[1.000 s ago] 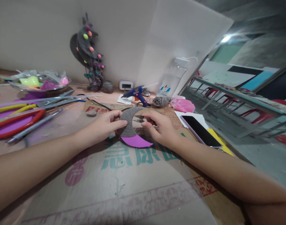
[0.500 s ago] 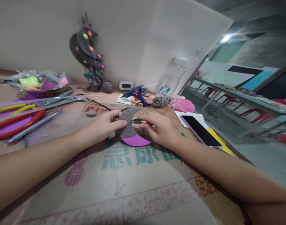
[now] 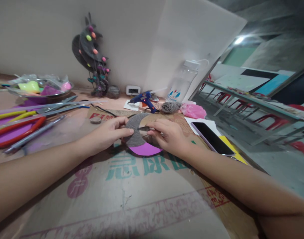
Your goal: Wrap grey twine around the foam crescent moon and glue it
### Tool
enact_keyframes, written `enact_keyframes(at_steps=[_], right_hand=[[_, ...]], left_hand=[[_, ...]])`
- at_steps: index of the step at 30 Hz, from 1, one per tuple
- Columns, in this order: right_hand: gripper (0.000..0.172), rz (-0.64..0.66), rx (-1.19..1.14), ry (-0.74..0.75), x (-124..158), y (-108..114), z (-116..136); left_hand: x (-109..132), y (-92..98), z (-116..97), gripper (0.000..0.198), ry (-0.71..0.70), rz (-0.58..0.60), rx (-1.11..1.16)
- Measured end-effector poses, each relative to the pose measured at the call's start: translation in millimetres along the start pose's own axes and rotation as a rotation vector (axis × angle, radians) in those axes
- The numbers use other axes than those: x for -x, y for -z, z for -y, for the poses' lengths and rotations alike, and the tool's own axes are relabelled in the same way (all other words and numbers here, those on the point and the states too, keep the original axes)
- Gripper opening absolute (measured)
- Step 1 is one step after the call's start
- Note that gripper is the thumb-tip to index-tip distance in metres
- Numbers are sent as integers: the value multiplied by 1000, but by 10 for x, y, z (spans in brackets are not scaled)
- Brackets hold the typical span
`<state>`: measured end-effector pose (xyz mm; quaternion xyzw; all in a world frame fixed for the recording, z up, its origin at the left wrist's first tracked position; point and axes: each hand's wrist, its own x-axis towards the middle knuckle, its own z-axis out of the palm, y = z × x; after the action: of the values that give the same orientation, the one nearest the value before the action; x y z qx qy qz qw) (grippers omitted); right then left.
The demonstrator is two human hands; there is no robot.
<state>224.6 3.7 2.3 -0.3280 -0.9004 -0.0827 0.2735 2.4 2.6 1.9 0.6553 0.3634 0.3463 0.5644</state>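
Observation:
My left hand pinches the left edge of a crescent wrapped in grey yarn, thumb on top and fingers curled behind. A smooth purple part shows along the crescent's lower edge. My right hand is closed on a small dark pointed tool. The tool's tip meets the inner edge of the yarn; whether it grips a strand is too small to tell. Both hands are over a printed cardboard sheet, whose tan surface shows inside the crescent's curve.
Behind the hands are a blue glue gun, a ball of grey yarn and a clear bottle. A phone lies at right. Red-handled scissors and a filled bowl are at left. A decorated crescent stands against the wall.
The whole view has shifted very slightly. Both hands keep their grips, and the pointed tool stays at the inner edge of the yarn.

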Motion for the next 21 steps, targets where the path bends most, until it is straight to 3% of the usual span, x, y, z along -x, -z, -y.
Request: enact_keyframes(at_steps=[12,21], right_hand=[[25,-10,-42,-31,13,-6,-7],[25,-11,27,9,-7,6,-2]], left_hand=[[-9,-18,3,13,11,-60,-39],[0,-22,-5,13,7,-33,7]])
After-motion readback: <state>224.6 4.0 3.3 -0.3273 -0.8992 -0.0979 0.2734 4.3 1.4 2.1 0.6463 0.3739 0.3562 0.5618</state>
